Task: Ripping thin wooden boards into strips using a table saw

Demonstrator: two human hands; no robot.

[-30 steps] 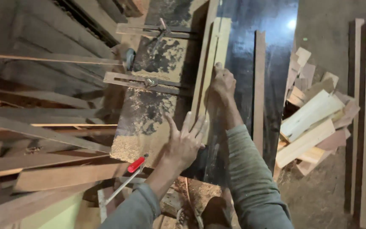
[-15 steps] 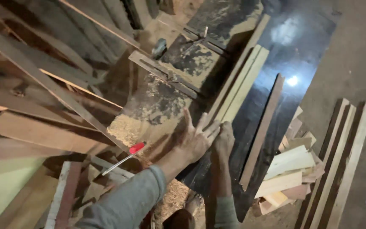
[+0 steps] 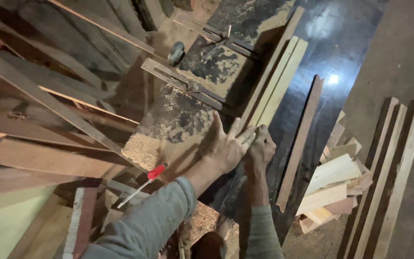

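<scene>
My left hand [image 3: 228, 144] lies flat, fingers spread, against the near ends of several pale wooden strips [image 3: 276, 84] that run up the dark machine table [image 3: 341, 52]. My right hand [image 3: 260, 146] is closed around the near end of the same strips, right beside the left hand. The strips lean against a sawdust-covered block [image 3: 183, 120] with metal rails [image 3: 183, 84] across it. A separate darker strip [image 3: 300, 144] lies alone on the table to the right.
Long planks [image 3: 49, 110] are piled at the left. A red-handled screwdriver [image 3: 142, 182] lies by the sawdust. Short offcuts [image 3: 331, 187] are heaped at the lower right, beside long boards [image 3: 389, 172] on the floor.
The view has swung so the table now runs diagonally. My right hand has drawn back along the strips from far up to right beside my left hand.
</scene>
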